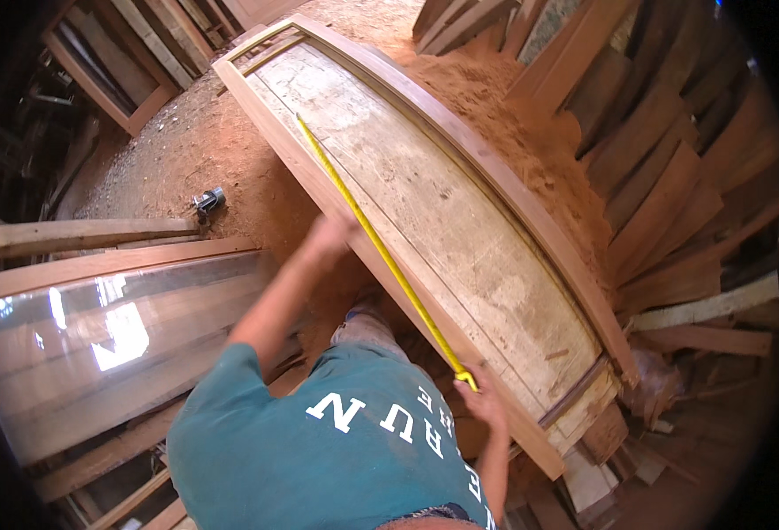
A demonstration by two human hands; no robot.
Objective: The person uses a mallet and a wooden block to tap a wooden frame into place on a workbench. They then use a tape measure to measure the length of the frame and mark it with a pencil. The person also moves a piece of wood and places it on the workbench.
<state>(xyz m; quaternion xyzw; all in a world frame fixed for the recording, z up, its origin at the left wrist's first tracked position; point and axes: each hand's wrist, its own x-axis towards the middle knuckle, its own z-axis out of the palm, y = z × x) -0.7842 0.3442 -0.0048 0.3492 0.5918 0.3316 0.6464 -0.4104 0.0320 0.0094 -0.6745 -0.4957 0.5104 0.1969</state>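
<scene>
Two hands stretch a yellow tape measure point(374, 238) along a wooden door frame point(425, 203): left hand point(329, 235) pressing mid-tape, right hand point(482, 402) pinching its near end. Measuring looks underway, no marks visible yet.

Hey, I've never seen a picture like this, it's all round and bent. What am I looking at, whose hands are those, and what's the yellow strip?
There is no machine here, only a person working with bare hands. The one picture comes from a wide fisheye camera worn on the person's head, looking down, so straight edges bend toward the rim and the person's teal shirt fills the bottom.

The big thing in the middle is a wooden door frame with a pale panel inside it, lying over reddish sawdust. The yellow strip is a tape measure, stretched along the frame's near rail. The left hand presses on it partway along; the right hand pinches the end near the frame's corner. A glass sheet lies at the left, and stacked planks stand on the right.
</scene>
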